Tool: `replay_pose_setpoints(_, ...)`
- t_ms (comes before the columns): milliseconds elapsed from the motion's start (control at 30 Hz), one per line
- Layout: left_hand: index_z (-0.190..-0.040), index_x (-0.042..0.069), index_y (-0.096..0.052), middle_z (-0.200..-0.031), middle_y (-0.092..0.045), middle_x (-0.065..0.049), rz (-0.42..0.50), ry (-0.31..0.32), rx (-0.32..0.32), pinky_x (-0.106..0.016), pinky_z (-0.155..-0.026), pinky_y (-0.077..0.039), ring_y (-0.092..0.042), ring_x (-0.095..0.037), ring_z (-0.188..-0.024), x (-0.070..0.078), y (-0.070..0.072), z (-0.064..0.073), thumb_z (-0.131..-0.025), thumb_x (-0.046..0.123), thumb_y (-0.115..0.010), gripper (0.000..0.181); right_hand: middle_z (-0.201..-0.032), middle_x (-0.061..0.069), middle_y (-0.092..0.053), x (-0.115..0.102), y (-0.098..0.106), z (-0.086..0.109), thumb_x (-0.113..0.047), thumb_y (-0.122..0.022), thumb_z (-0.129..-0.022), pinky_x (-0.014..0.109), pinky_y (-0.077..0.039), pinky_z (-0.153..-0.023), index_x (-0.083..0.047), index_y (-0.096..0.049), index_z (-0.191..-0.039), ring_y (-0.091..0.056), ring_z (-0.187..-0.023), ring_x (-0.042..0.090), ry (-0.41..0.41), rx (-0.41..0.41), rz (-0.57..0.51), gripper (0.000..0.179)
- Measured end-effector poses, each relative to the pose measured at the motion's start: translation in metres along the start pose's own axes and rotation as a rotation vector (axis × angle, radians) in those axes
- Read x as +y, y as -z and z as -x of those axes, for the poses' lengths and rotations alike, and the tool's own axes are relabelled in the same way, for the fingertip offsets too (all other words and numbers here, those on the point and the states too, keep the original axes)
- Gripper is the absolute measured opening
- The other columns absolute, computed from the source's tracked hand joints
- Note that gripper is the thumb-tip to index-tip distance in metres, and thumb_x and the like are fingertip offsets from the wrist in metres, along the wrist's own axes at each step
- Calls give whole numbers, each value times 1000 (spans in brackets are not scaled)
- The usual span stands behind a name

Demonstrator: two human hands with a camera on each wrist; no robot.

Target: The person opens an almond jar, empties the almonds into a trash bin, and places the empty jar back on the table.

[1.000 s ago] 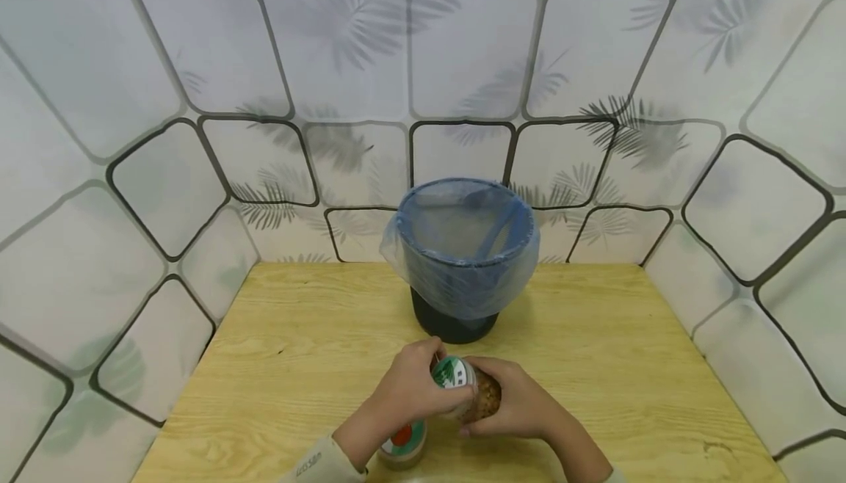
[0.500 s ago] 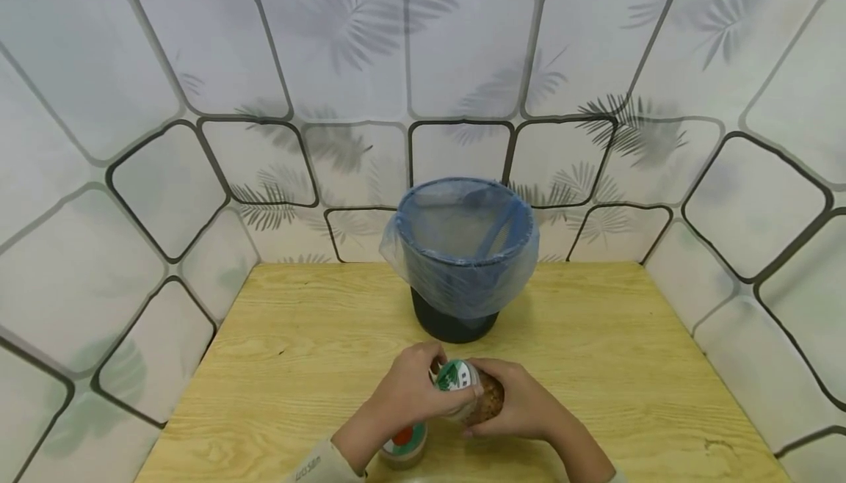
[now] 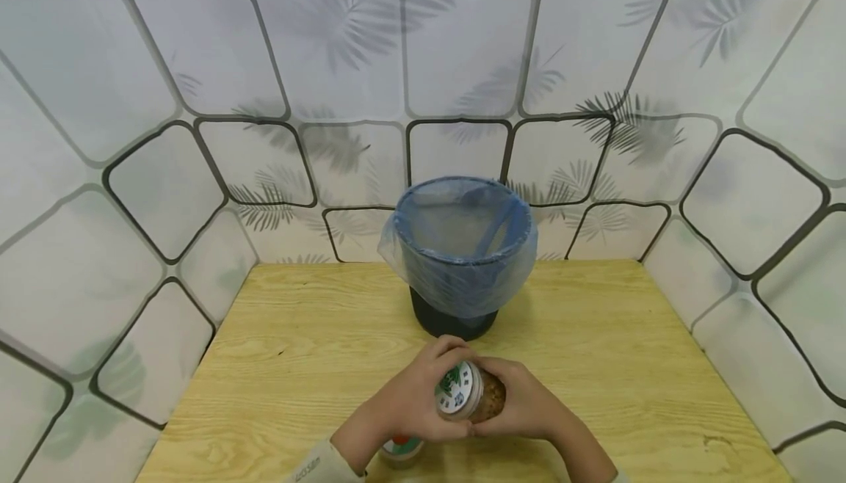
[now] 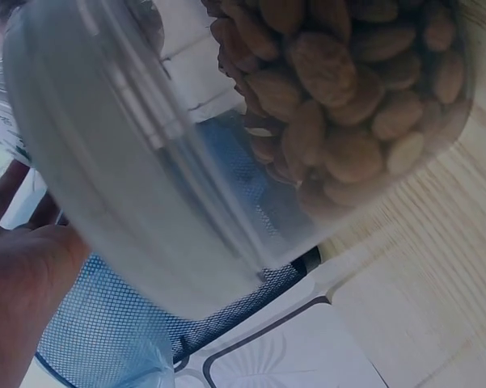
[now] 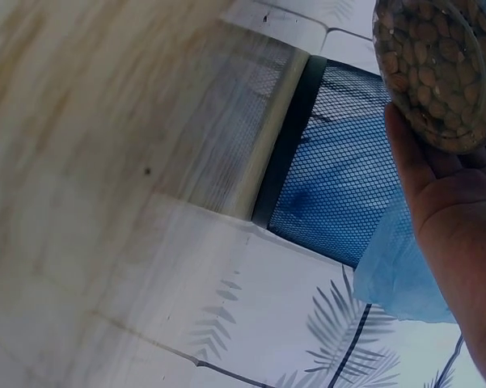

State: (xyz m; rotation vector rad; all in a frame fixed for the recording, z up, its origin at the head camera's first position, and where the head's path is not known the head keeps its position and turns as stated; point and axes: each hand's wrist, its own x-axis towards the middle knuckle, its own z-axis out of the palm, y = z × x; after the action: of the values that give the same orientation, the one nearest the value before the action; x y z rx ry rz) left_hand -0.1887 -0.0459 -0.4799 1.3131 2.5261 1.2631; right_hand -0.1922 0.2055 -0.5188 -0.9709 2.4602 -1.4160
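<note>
A clear jar of brown nuts (image 3: 491,396) is held tilted above the table, its green-and-white lid (image 3: 457,389) facing left and toward me. My left hand (image 3: 415,398) curls round the lid, thumb below and fingers over the top. My right hand (image 3: 525,404) grips the jar's body; in the right wrist view the nuts press against the clear base (image 5: 441,73). Below my left wrist stands a second jar (image 3: 401,451) with a red and green lid, partly covered by that hand. Close up in the left wrist view, this jar (image 4: 331,105) holds almonds.
Behind the hands stands a dark mesh waste bin (image 3: 456,321) lined with a translucent blue bag (image 3: 463,288). The pale wooden table (image 3: 317,336) reaches back to patterned walls (image 3: 357,160) on three sides.
My left hand has shifted its hold, its fingers now reaching over the top of the lid. The lid's print shows at a different angle. My right hand has barely moved.
</note>
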Motion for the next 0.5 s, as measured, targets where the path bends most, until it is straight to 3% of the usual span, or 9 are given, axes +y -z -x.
replay_pose_setpoints(233,-154,24,-51,-151,-46,3,-50,7,-45,-31,-106,-55,-48,-14,-134,0,2,2,-77,27,-87,85,-128,-10,-71,-2,1,1,-44,-98,-76,30,-60,-91,-34,-57,-147,-70,-108,9,0,-3,-11,83)
replay_pose_setpoints(500,-153,25,-53,-146,-50,6,-27,9,-68,-28,-103,-55,-53,-9,-126,1,5,1,-78,22,-84,82,-133,-9,-70,-2,1,1,-40,-98,-77,32,-61,-92,-35,-56,-150,-70,-112,10,-6,-16,-31,84)
